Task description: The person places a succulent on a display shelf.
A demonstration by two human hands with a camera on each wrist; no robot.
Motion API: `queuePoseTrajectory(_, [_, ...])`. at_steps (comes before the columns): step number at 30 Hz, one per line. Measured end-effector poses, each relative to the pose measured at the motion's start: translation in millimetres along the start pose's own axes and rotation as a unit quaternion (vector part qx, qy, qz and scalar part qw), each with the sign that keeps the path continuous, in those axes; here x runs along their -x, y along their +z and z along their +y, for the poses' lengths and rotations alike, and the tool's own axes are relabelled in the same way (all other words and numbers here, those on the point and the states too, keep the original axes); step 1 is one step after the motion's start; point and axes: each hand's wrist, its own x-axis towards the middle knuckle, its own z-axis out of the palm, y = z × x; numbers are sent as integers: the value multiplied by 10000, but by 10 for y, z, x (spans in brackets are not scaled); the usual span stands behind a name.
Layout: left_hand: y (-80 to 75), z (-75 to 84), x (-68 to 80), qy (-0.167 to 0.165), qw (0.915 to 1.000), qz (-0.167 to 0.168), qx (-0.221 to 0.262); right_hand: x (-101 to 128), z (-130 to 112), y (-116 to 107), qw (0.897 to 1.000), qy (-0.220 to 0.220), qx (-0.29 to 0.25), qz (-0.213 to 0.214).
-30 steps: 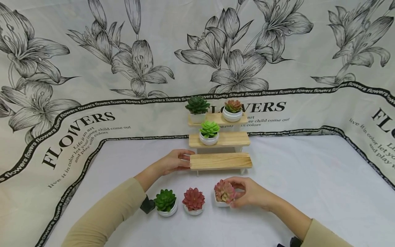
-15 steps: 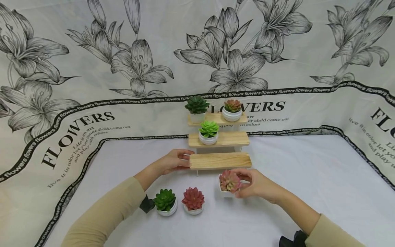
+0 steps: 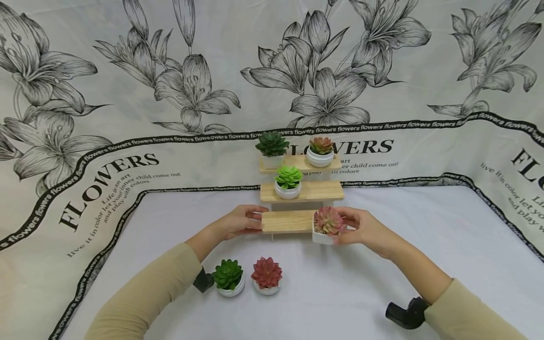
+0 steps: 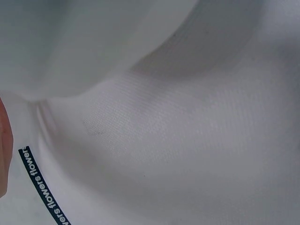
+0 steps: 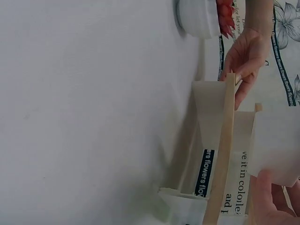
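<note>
A three-step wooden stand (image 3: pixel 302 191) stands at the back of the white table. My right hand (image 3: pixel 361 229) grips a white pot with a pink succulent (image 3: pixel 326 225) at the right end of the lowest step (image 3: pixel 286 221), its base near the step's front edge. My left hand (image 3: pixel 240 222) holds the left end of that step; in the right wrist view its fingers (image 5: pixel 243 65) curl round the board's end. A light green succulent (image 3: pixel 288 182) sits on the middle step. A dark green one (image 3: pixel 272 148) and a reddish one (image 3: pixel 320 151) sit on the top step.
A green succulent (image 3: pixel 228 277) and a red succulent (image 3: pixel 266 275) in white pots stand on the table in front, near my left forearm. A flower-print cloth (image 3: pixel 127 118) hangs behind and drapes the table's sides. The left wrist view shows only white cloth (image 4: pixel 178 140).
My right hand has lifted the pink succulent pot off the table and carried it back and to the right, up to the lowest step. The left hand has stayed on the stand.
</note>
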Motion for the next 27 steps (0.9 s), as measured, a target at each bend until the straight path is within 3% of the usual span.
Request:
queuePoseTrajectory(18, [12, 11, 34, -43, 9999, 77, -62, -234, -190, -167, 9970, -24, -356, 683])
queuePoseTrajectory(27, [6, 8, 24, 2, 10000, 27, -66, -357, -291, -207, 9962, -60, -346, 799])
